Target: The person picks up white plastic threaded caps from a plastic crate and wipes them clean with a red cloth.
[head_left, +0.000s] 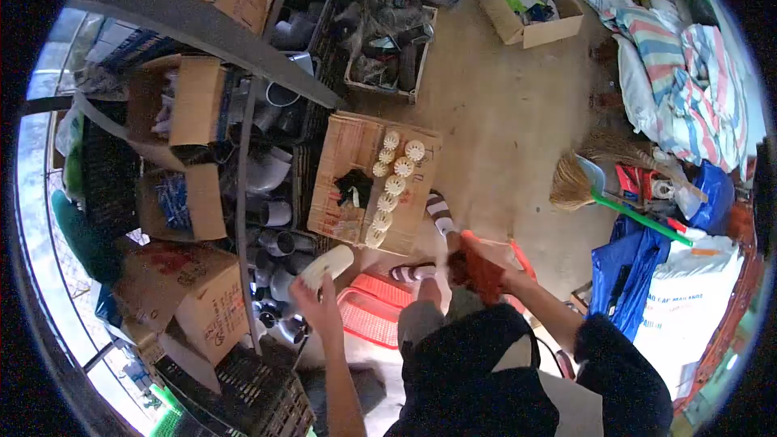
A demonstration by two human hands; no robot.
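My left hand [320, 303] holds a flat, pale, oval piece [330, 265] by its lower edge, above the left end of a red plastic basket [368, 320]. My right hand [494, 275] is at a dark red cloth-like thing [479, 273] near my lap; its fingers are mostly hidden. In front of my feet a flattened cardboard sheet [336, 142] bears several cream, round, notched parts [394, 185] in two uneven rows. Left of them on the sheet lies a small black thing [353, 187].
Shelving with open cardboard boxes [201, 101] and crates of grey pipe fittings [275, 212] stands on the left. Ahead are a crate [417, 73] and an open carton [530, 35]. A broom [573, 182], striped sacks [668, 65] and a white bag [688, 295] lie on the right.
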